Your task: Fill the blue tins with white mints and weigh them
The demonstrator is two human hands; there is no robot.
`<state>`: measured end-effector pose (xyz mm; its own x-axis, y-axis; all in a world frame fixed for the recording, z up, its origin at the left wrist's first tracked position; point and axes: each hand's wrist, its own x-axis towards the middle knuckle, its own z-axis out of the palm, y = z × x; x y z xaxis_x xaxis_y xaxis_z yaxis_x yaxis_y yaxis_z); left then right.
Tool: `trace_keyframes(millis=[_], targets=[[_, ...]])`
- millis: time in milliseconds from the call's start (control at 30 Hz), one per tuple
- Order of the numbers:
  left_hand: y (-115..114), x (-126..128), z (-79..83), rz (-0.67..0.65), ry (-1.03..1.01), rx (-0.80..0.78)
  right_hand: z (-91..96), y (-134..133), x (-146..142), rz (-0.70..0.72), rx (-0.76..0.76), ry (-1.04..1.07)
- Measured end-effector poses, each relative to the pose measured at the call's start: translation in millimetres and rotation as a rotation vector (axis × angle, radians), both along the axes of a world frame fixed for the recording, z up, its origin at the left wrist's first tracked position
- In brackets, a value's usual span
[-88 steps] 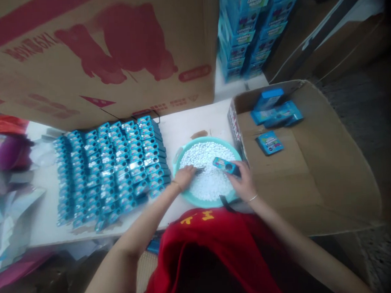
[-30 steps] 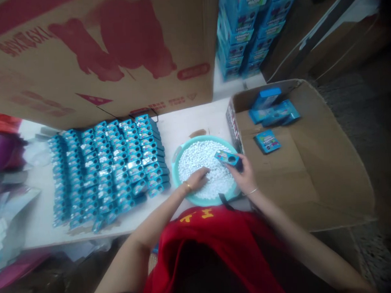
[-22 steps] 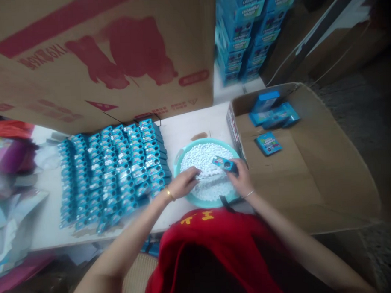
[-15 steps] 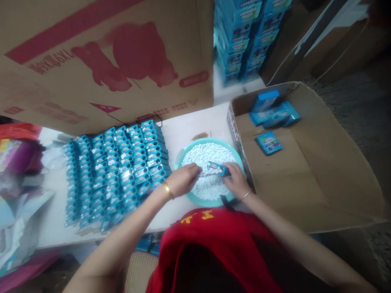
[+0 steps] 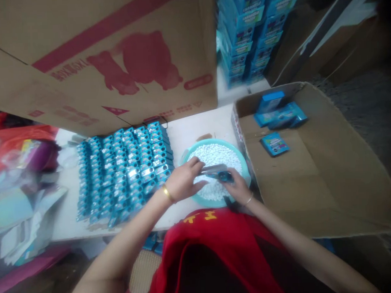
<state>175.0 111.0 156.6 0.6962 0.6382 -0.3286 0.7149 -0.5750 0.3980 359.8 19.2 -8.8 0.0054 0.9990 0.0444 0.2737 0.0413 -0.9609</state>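
A round turquoise basin (image 5: 244, 159) full of small white pellets (image 5: 221, 153) stands on the table before me, and both my hands are over it. My left hand (image 5: 184, 180) grips one end of a narrow grey scoop (image 5: 214, 168), blurred, its far end pointing right. Between the fingers of my right hand (image 5: 238, 187) is a small blue box (image 5: 224, 176), its near end dark and perhaps an opening. The scoop's tip lies just above this box; whether they touch I cannot tell. Left of the basin stand rows of small blue boxes (image 5: 129, 174) with dark round holes.
To the right is an open cardboard carton (image 5: 290, 190) holding several blue packs (image 5: 274, 143). A big printed carton (image 5: 141, 58) stands behind the rows. Stacks of blue display boxes (image 5: 243, 38) rise at the back. Bags and papers (image 5: 27, 203) lie at the far left.
The scoop has come up out of the pellets to the small blue box, with my left hand turning and opening its thumb outward. The box has tilted. The whole view has shifted slightly.
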Motion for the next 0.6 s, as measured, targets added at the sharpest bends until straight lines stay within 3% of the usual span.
trace_keyframes(millis=[100,167,267,367,467,600], targets=[[-17,-15,-29.0,0.081,-0.209,-0.079,13.4,-8,-10,0.088,-0.071,0.080],[-36,-26,-44.5,0.108,-0.186,-0.125,20.6,-14,-20,0.179,-0.106,0.090],[-68,-55,-49.4,0.219,-0.143,-0.145,29.3,-18,-34,0.320,-0.111,0.058],[-100,-105,-39.1,0.407,-0.161,-0.115,35.9,-15,-39,0.379,-0.094,0.015],[-125,-172,-38.0,0.585,-0.050,-0.074,38.1,-8,-32,0.371,-0.099,0.004],[-146,-252,-68.1,0.724,0.197,-0.062,38.6,0,-13,0.222,-0.121,-0.017]])
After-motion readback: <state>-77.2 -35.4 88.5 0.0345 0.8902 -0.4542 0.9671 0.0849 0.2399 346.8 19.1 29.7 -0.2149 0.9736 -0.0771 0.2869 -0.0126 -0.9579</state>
